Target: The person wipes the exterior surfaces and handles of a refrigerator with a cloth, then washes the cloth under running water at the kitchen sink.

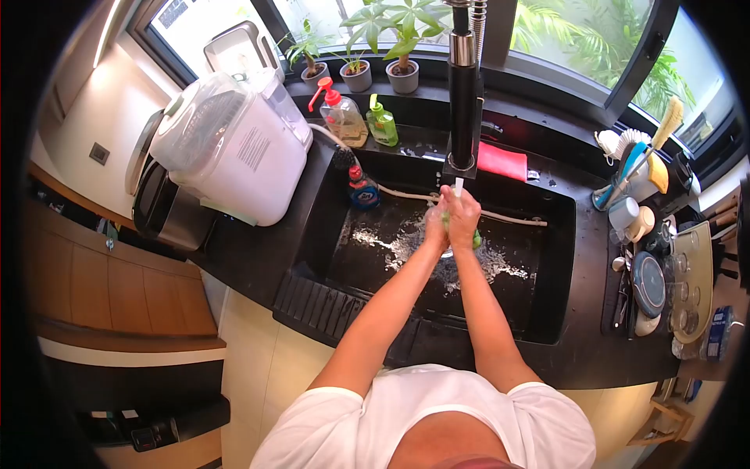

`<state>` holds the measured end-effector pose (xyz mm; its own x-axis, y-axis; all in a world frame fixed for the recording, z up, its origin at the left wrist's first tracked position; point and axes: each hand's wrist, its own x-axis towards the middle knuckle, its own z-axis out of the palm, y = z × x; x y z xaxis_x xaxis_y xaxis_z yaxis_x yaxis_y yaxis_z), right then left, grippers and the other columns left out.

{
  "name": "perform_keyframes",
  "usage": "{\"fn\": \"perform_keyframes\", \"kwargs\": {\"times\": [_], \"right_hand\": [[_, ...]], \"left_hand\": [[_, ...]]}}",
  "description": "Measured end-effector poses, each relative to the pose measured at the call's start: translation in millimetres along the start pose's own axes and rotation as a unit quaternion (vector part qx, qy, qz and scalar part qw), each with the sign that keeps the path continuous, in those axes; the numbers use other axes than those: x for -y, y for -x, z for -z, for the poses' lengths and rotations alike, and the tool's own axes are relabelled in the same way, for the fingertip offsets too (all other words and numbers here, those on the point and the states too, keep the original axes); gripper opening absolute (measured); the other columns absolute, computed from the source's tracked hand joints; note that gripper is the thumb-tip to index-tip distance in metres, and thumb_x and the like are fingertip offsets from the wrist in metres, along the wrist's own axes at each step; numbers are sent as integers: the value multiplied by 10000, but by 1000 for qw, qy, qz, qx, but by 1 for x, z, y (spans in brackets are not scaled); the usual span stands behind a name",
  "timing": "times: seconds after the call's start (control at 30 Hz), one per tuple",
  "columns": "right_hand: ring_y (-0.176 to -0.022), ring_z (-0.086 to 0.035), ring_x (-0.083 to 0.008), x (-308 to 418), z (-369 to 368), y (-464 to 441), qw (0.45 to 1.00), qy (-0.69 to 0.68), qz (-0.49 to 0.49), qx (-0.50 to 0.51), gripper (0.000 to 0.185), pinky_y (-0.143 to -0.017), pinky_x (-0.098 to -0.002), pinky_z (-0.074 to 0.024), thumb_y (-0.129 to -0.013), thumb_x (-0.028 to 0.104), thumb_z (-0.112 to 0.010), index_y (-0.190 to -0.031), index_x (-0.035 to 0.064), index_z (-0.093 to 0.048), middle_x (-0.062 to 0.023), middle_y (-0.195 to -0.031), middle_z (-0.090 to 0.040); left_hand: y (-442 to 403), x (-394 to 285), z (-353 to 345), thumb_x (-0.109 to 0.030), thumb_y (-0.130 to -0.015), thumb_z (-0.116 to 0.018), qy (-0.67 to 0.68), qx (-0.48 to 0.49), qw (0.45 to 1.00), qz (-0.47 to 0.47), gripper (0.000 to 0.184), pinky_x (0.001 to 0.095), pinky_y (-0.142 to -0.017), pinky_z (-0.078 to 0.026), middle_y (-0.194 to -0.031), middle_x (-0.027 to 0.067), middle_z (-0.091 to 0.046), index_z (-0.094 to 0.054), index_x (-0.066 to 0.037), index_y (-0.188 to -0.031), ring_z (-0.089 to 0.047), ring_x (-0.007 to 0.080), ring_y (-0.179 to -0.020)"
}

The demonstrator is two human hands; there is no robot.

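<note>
My left hand (436, 227) and my right hand (464, 217) are pressed together under the running tap (462, 160), over the black sink (320, 250). Both are closed around something green (477, 239), of which only small bits show between and beside the fingers. Its kind cannot be made out. Water splashes onto the sink floor below the hands. A pale hose (500, 217) lies across the basin behind them. Toward the back left corner of the sink stands a blue bottle with a red cap (363, 187).
Behind the sink are a red-pump soap bottle (344, 119), a green bottle (382, 123) and a red cloth (502, 161). A large white appliance (262, 156) stands left. Brushes (664, 129), cups (623, 213) and a round dish (649, 283) crowd the right counter.
</note>
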<state>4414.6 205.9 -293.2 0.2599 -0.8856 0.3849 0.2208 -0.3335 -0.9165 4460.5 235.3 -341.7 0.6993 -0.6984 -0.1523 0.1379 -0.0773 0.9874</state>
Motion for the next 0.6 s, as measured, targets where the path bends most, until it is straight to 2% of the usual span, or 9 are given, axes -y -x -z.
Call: {"fn": "perform_keyframes", "kwargs": {"times": [0.07,0.1,0.13,0.2,0.27,0.37,0.43,0.47,0.6], "right_hand": [[-595,-455,-94,-38,11,-10,982,157,101,0,264,-531,-294,-357,-892,202,-651,-752,-11,-581,-35,-639,-506],[-588,-457,-103,-53,20,-14,960,234,150,-2,293,-530,-295,-354,-890,218,-656,-731,-13,-568,-49,-629,-488],[-592,-501,-189,-52,30,-15,986,95,-133,20,329,-572,-326,-400,-851,275,-697,-725,-8,-586,-98,-665,-525],[-629,-524,-225,-57,42,-18,982,159,-99,13,329,-612,-346,-425,-827,292,-713,-746,-7,-605,-118,-717,-555],[-711,-562,-236,-52,59,-31,972,227,-50,29,296,-679,-361,-454,-793,266,-738,-802,-8,-629,-140,-802,-585],[-774,-584,-240,-51,77,-63,985,144,8,-97,208,-733,-351,-472,-840,148,-678,-992,11,-638,-114,-879,-618],[-930,-627,-281,-16,80,-96,965,180,146,-120,278,-839,-367,-479,-906,137,-589,-1141,-12,-604,-166,-1039,-645],[-1028,-621,-308,-10,83,-112,962,200,148,-111,335,-883,-369,-471,-918,136,-570,-1213,-23,-575,-194,-1157,-625],[-1100,-600,-323,-3,76,-160,969,206,116,-66,396,-921,-367,-459,-914,162,-587,-1279,12,-552,-214,-1242,-589]], "left_hand": [[3,-11,-2,-369,-961,-555,190,-6,974,124,331,287,-741,-474,-875,24,-608,-641,-50,-971,-583,121,-823],[1,-7,1,-365,-963,-549,180,27,977,115,328,283,-728,-480,-871,20,-609,-633,-48,-970,-585,111,-815],[2,-8,6,-361,-965,-543,171,60,978,105,325,278,-715,-485,-867,16,-610,-624,-46,-970,-588,102,-807],[2,-8,13,-321,-955,-574,226,136,958,116,265,246,-672,-479,-826,-8,-599,-611,-58,-968,-570,71,-729],[-1,-19,15,-302,-938,-606,150,173,971,70,243,250,-681,-479,-835,-4,-601,-606,-62,-975,-576,78,-745],[6,-48,18,-226,-874,-672,-56,186,981,-13,201,277,-741,-484,-876,15,-635,-645,-53,-973,-603,110,-790],[1,-52,19,-208,-850,-680,-196,200,956,-88,202,289,-772,-484,-892,27,-659,-675,-44,-969,-614,122,-814],[2,-55,19,-184,-823,-678,-200,219,953,-65,209,297,-805,-481,-910,41,-689,-712,-62,-989,-627,130,-847],[4,-53,17,-225,-827,-686,-203,211,956,-32,268,312,-845,-482,-963,77,-710,-713,-74,-1047,-652,168,-909]]}}
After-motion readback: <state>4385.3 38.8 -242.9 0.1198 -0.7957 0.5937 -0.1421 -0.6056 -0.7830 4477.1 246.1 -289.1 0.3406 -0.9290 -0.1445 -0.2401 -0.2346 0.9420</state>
